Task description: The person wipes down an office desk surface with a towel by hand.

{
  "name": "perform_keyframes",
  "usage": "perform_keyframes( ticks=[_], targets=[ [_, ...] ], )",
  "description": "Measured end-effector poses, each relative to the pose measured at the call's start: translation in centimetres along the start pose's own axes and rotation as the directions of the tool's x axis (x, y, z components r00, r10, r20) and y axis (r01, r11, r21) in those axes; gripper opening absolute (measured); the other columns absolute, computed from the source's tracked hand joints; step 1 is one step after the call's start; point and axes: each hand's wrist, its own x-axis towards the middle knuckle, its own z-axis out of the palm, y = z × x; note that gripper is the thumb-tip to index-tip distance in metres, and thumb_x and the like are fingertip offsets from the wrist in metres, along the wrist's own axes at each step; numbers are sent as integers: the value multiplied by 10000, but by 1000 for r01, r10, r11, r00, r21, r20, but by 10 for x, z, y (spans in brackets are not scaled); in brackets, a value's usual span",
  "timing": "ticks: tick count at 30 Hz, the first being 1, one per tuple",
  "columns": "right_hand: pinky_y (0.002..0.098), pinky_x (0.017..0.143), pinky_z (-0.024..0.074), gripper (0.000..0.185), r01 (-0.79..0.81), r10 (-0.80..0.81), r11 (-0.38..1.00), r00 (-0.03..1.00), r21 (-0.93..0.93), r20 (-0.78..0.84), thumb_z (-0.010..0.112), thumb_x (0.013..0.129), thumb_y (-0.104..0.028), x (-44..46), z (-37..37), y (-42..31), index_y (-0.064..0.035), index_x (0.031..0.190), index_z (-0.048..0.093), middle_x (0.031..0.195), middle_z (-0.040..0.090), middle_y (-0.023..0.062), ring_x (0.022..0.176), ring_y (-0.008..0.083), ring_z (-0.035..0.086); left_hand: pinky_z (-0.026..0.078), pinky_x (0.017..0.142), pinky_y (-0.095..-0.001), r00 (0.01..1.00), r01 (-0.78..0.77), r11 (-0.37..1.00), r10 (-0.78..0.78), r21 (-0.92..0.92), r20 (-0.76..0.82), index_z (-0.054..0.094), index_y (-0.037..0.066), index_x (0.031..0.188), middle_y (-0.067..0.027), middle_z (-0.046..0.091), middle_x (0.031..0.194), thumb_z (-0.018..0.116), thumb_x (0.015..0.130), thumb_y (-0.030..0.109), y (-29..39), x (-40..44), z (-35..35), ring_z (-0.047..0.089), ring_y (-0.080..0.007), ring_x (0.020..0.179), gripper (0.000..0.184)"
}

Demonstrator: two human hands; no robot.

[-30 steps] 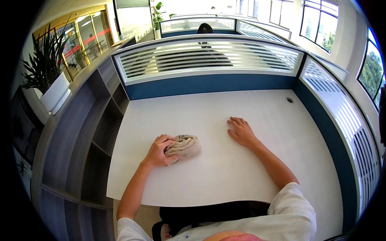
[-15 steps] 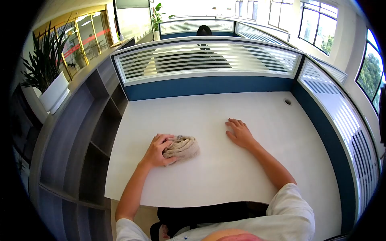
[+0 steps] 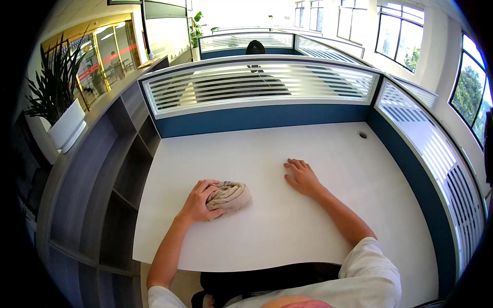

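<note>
A beige bundled cloth [image 3: 232, 198] sits on the left half of the white desk [image 3: 267, 241], its soft folds coiled into a thick roll. My left hand [image 3: 199, 201] grips its left side, with the thumb along the near edge and the fingers over the top. To the right and a little farther back, my right hand [image 3: 303, 177] lies palm down on the desktop. Its fingers are slightly bent and apart, with nothing in them. A gap of bare desktop separates this hand from the cloth.
Blue partitions with striped glass [image 3: 262, 87] border the desk at the back and right. Dark wooden shelves [image 3: 120, 190] run along the left, topped by a potted plant [image 3: 67, 126]. A cable hole [image 3: 363, 135] is near the back right corner. Beyond the back partition a person's head [image 3: 255, 47] shows.
The view has tilted slightly, so the desk and hands appear lower. My left hand stays on the cloth, and my right hand keeps about the same spot on the desk.
</note>
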Motion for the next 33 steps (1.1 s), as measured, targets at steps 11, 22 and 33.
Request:
perform_keyframes(
  ticks=[11,22,33],
  targets=[
    [512,1301,326,511,-15,15,1000,1000,7,19,590,1085,-336,-1,-3,-3,-81,1528,582,1672,491,153,1566,345,404,553,1049,-472,999,-36,999,36,12,-5,699,1,1108,-146,657,1378,957,710,292,-3,-1,1,638,-357,1246,556],
    [495,1324,302,507,-42,43,999,998,-9,54,565,1110,-352,-1,-9,-10,-88,1543,578,1681,483,142,1586,328,378,581,1037,-444,1000,-18,999,19,-50,11,716,-9,1162,-156,657,1380,964,715,282,-3,-2,0,666,-348,1253,588],
    [502,1302,318,509,-30,30,1000,999,1,34,595,1085,-327,0,-7,-8,-79,1528,585,1668,492,157,1573,336,394,576,1059,-439,1000,-2,999,3,-54,19,714,-10,1172,-149,654,1380,971,716,258,2,-1,-3,665,-341,1262,588]
  ],
)
